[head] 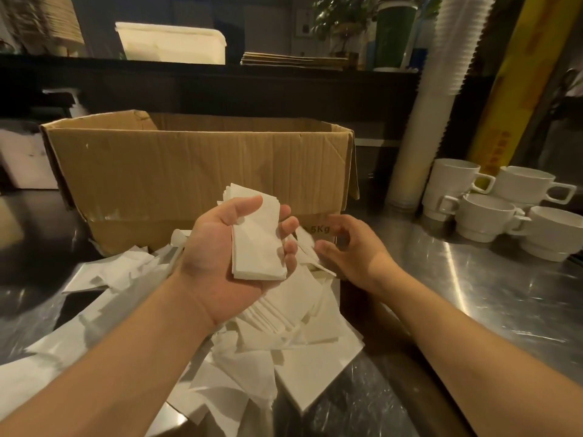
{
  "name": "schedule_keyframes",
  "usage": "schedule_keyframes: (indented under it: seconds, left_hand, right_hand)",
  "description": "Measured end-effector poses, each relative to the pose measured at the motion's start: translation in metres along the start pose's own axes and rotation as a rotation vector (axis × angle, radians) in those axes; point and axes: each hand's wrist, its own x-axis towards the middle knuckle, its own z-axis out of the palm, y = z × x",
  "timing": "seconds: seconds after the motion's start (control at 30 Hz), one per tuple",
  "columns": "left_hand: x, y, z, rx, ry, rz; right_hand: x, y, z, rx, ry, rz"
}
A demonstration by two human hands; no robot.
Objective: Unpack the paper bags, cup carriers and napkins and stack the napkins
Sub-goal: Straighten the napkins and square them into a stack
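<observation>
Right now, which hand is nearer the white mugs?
Right. The right hand hovers just left of the white mugs; the left hand, holding napkins, is farther left.

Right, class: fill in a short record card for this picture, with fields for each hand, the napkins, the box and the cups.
left hand: palm up, grips a stack of napkins
right hand: fingers loosely curled, holds nothing
loose napkins: scattered pile on the steel counter
cardboard box: open, behind the pile
white cups: grouped at right, some stacked
</observation>
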Motion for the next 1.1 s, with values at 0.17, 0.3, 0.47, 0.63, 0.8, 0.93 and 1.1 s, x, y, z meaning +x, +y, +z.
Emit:
schedule_keyframes:
  seconds: [0.17, 0.3, 0.47, 0.63, 0.8, 0.93, 1.1]
  left_hand:
    - [0.003, 0.0, -0.003, 0.005, -0.031, -0.014]
    - [0.002, -0.001, -0.001, 0.002, -0.017, -0.01]
    - [0.001, -0.002, 0.0, -0.019, -0.023, -0.026]
    - [0.001, -0.002, 0.001, -0.02, -0.021, -0.024]
    - [0.001, -0.002, 0.001, -0.012, -0.005, -0.022]
    - [0.0, -0.003, 0.002, -0.016, -0.003, -0.023]
    - [0.0, -0.003, 0.002, -0.026, 0.005, -0.022]
  right_hand:
    - [-0.004, -0.001, -0.004, 0.012, -0.155, -0.09]
    - [-0.005, -0.001, -0.004, 0.006, -0.238, -0.108]
    - [-0.005, 0.0, -0.002, -0.009, -0.26, -0.109]
    - [-0.007, -0.006, -0.001, -0.057, -0.301, -0.123]
    - [-0.006, -0.004, 0.004, -0.129, -0.259, -0.173]
    - [-0.006, -0.005, 0.006, -0.168, -0.184, -0.141]
    - [-0.008, -0.005, 0.004, -0.248, -0.139, -0.204]
